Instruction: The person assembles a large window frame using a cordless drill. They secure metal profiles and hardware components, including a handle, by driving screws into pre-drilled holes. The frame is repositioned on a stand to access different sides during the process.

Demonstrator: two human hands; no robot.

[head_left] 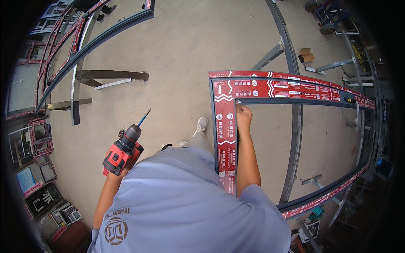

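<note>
In my left hand (120, 173) is a red and black cordless drill (124, 145), gripped below its body and held out from my side. A long blue bit (144, 117) sticks out of its black chuck, pointing up and to the right, touching nothing. My right hand (244, 117) is closed at the inside corner of a dark grey metal window frame (225, 122) covered in red protective film. A tiny pale bit shows at the fingertips, too small to name. The frame's near left bar lies along my right forearm.
Steel stand rails (297, 139) run beneath the frame. Another long grey profile (99, 44) rests on a stand (76, 90) at the left. An open cardboard box (306, 55) and a wheeled cart (331, 17) are at the far right. Red-filmed frames (41, 137) line the left.
</note>
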